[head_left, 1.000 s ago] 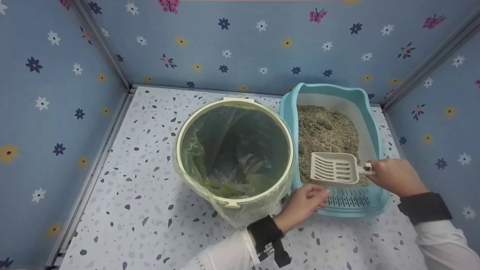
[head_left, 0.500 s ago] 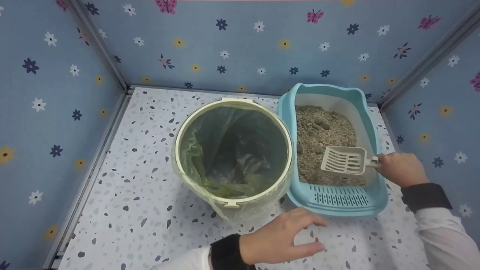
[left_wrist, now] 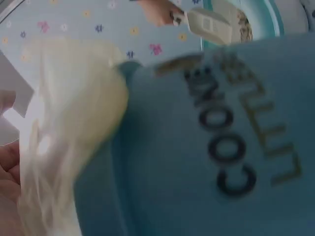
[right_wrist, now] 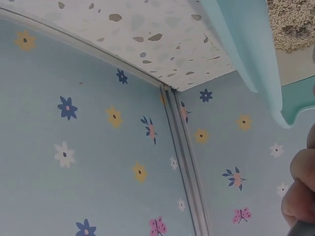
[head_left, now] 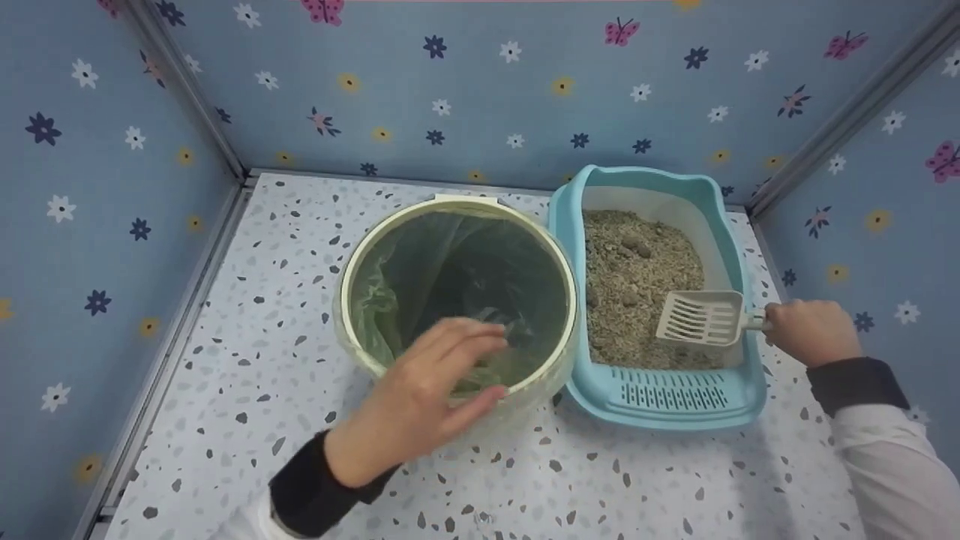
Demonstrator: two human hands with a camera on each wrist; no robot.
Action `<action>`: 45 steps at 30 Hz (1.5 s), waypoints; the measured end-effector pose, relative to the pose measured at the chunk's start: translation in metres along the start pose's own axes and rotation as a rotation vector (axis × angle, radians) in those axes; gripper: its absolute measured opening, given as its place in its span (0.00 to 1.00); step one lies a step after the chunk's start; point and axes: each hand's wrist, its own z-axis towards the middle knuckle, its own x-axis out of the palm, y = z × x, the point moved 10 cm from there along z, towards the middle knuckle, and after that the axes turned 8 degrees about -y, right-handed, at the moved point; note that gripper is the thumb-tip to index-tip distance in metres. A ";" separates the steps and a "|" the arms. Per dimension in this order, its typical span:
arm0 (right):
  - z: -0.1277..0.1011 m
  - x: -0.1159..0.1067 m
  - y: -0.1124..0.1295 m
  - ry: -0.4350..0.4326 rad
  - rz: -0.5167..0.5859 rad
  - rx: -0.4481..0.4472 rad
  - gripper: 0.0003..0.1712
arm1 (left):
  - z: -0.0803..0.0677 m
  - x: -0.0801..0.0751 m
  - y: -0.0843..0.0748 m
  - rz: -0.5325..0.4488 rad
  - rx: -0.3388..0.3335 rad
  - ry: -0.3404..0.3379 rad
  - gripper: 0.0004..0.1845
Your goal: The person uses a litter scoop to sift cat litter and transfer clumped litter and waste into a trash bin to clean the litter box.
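In the head view my right hand (head_left: 814, 332) grips the handle of a pale slotted litter scoop (head_left: 702, 319). The scoop hovers level over the front right of a blue litter box (head_left: 667, 414), with no clumps visible in it. Grainy litter (head_left: 637, 289) lies inside, with a few darker clumps near the back. My left hand (head_left: 416, 401) is over the near rim of a round bin (head_left: 572, 300), thumb and fingers spread apart. A thin yellow-green bag (head_left: 380, 300) lines the bin; in the left wrist view its overhang (left_wrist: 74, 93) is beside my fingers, contact unclear.
The bin stands close against the litter box's left side. A speckled tabletop (head_left: 247, 360) carries both. Flower-patterned panels (head_left: 510, 97) rise at the back, left and right. In the left wrist view the bin's blue side (left_wrist: 162, 157) bears lettering.
My left hand has moved from the litter box's front edge leftward to the bin, its fingers spreading. My right hand has carried the scoop slightly right and back.
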 end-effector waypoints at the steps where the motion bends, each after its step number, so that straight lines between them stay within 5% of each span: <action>1: 0.000 -0.001 -0.001 -0.006 -0.006 -0.002 0.13 | 0.002 -0.009 0.009 0.020 -0.030 -0.018 0.20; 10: 0.008 -0.006 -0.014 -0.004 -0.031 0.009 0.13 | 0.004 -0.073 0.117 0.188 -0.417 -0.052 0.21; 15: 0.019 -0.003 -0.017 0.044 -0.055 0.010 0.12 | -0.014 -0.075 0.184 0.131 -0.682 0.026 0.23; 19: 0.028 -0.006 -0.016 -0.001 -0.076 -0.025 0.17 | -0.033 -0.060 0.219 -0.051 -0.891 0.124 0.30; 23: 0.035 -0.006 -0.016 -0.035 -0.084 -0.045 0.17 | -0.049 -0.039 0.229 -0.315 -1.031 0.189 0.35; 26: 0.038 -0.001 -0.018 -0.009 -0.085 -0.035 0.14 | -0.055 -0.026 0.227 -0.423 -1.055 0.224 0.36; 36: 0.041 0.013 -0.013 0.027 -0.111 -0.051 0.16 | -0.061 -0.017 0.229 -0.535 -1.105 0.126 0.42; 45: 0.034 0.049 -0.008 0.188 -0.111 0.035 0.18 | -0.062 -0.016 0.229 -0.572 -1.115 0.091 0.42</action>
